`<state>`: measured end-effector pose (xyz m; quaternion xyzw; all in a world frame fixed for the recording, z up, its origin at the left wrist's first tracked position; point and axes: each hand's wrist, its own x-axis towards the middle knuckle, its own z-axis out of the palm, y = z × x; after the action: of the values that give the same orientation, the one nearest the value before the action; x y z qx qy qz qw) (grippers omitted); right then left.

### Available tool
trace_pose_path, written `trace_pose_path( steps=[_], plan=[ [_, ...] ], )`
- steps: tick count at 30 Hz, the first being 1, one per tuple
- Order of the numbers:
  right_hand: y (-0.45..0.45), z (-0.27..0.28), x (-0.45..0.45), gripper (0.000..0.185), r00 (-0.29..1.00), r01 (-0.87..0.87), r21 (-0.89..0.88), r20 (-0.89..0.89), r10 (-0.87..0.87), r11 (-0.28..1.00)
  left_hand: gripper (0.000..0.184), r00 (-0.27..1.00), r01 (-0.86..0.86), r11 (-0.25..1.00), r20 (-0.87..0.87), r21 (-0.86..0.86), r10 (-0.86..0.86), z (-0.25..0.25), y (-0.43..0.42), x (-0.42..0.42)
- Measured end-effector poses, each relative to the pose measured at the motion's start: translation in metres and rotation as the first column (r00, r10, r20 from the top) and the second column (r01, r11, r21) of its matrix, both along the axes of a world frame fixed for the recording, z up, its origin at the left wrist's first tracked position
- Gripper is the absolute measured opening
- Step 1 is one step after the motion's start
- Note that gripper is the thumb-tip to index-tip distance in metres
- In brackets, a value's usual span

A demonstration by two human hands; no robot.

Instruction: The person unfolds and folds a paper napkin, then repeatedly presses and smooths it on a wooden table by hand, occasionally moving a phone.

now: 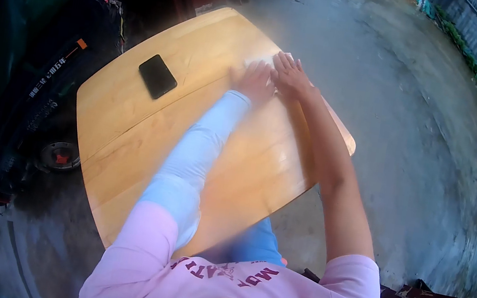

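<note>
White cloth or paper (pixel 267 58) is under your hands, near the tabletop's (pixel 125 163) far right edge. Step, my read: pressing it across the surface; next move calls for flat, even pressure. Right hand (pixel 290 78): fingers extended, unclenched. Left hand (pixel 255 81): blurred, can't tell grip. Phone (pixel 157 76): no logo visible. Shirt (pixel 290 295): maroon "MO…", rest folded. Vehicle (pixel 27 99): Chinese lettering, seemingly ending "五年".
</note>
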<state>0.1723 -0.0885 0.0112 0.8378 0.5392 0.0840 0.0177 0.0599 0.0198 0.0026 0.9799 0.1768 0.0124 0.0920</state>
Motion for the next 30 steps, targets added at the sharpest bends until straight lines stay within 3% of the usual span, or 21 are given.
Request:
trace_pose_path(
  steps=[2, 5, 8, 11, 14, 20, 25, 30],
  plan=[
    [-0.001, -0.004, 0.013, 0.057, 0.997, 0.038, 0.041, -0.063, -0.035, 0.998, 0.068, 1.0, 0.012, 1.0, -0.014, 0.004, -0.012, -0.007, 0.003, 0.022],
    [-0.013, -0.023, 0.021, 0.057, 0.99, 0.086, 0.151, -0.122, -0.067, 0.985, 0.069, 0.995, 0.09, 0.972, -0.07, 0.218, -0.076, -0.01, -0.012, 0.024],
    [-0.057, -0.018, -0.006, 0.058, 0.984, 0.169, 0.08, -0.069, -0.164, 0.982, 0.069, 0.986, 0.162, 0.982, 0.019, 0.094, -0.165, -0.014, -0.038, 0.005],
    [-0.112, -0.031, -0.021, 0.059, 0.959, 0.258, 0.18, -0.165, -0.23, 0.949, 0.067, 0.941, 0.318, 0.932, 0.063, 0.171, -0.333, -0.019, -0.079, -0.013],
    [-0.164, -0.019, -0.046, 0.061, 0.9, 0.374, 0.106, -0.279, -0.333, 0.921, 0.062, 0.914, 0.394, 0.911, 0.051, 0.126, -0.402, -0.011, -0.123, -0.029],
    [-0.202, -0.021, -0.126, 0.063, 0.831, 0.547, 0.159, -0.221, -0.511, 0.822, 0.061, 0.828, 0.533, 0.819, 0.07, 0.213, -0.557, -0.018, -0.153, -0.075],
    [-0.175, -0.029, -0.219, 0.063, 0.911, 0.411, 0.294, -0.155, -0.381, 0.863, 0.057, 0.855, 0.518, 0.856, 0.036, -0.007, -0.517, 0.014, -0.128, -0.177],
    [-0.123, -0.023, -0.28, 0.062, 0.979, 0.148, 0.378, -0.188, -0.081, 0.914, 0.064, 0.92, 0.391, 0.919, -0.007, 0.053, -0.391, 0.018, -0.088, -0.289]
  ],
)
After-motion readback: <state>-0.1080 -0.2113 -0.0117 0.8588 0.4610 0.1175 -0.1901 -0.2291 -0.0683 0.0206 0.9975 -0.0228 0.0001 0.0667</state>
